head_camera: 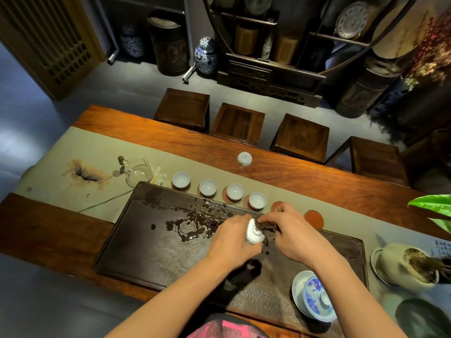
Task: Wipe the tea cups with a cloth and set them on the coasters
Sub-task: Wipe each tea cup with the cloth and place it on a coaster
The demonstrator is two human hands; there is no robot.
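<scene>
We are wiping fifth cup point(253, 233) at frame centre, above wet tray point(136, 240). Left hand point(231, 240) gripping cup; right hand point(290, 230) pinching dark cloth point(267, 225) against it. Four cups sitting on coasters. Next, probably: setting cup on empty coaster point(277, 206) just above.

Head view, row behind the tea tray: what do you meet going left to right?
Glass pitcher → four cups on coasters → coaster partly behind right hand → bare coaster.
</scene>
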